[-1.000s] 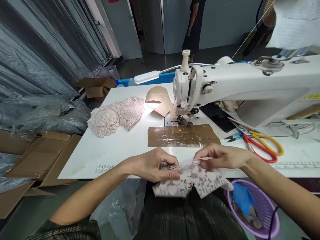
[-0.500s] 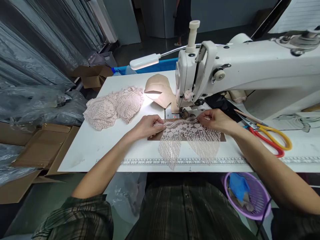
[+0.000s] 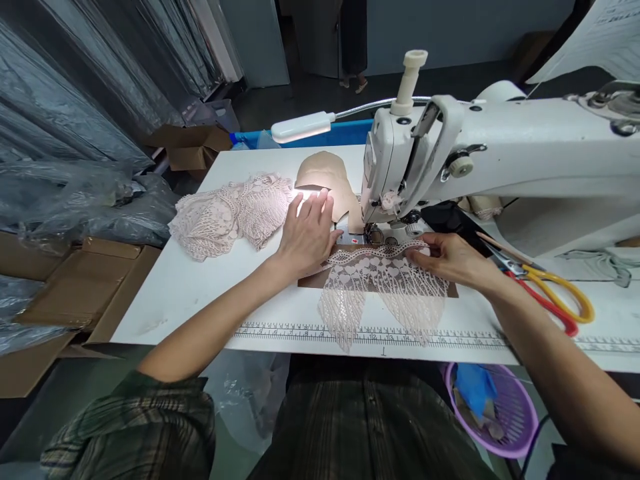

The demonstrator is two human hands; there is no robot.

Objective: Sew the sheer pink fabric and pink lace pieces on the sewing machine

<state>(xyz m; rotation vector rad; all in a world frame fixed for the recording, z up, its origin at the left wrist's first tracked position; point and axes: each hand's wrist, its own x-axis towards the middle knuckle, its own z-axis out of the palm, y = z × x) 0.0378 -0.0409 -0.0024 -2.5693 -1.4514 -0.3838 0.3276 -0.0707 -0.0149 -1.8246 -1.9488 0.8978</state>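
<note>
Pale pink lace [image 3: 385, 280] lies on a brown strip [image 3: 309, 280] in front of the sewing machine [image 3: 400, 160]. My right hand [image 3: 453, 260] has thumb and fingers closed on the upper right edge of the lace, close to the presser foot. With fingers stretched apart, my left hand [image 3: 310, 233] reaches over the left end of the lace, palm down. Its fingertips are at the lower edge of some beige curved pieces [image 3: 327, 171]. Whether they touch those pieces, I cannot tell. A heap of similar lace [image 3: 230, 213] lies farther left on the white table [image 3: 200, 293].
Scissors with red and yellow handles [image 3: 557, 293] lie right of my right hand. A white lamp [image 3: 303, 127] hangs above the table's far side. Cardboard boxes [image 3: 85, 280] stand at the left, a purple basket [image 3: 520, 413] below the table. A person [image 3: 353, 40] stands in the background.
My left hand has let go of the lace's left end, moved away from me towards the beige pieces and spread its fingers. My right hand still grips the lace. The view has shifted slightly.
</note>
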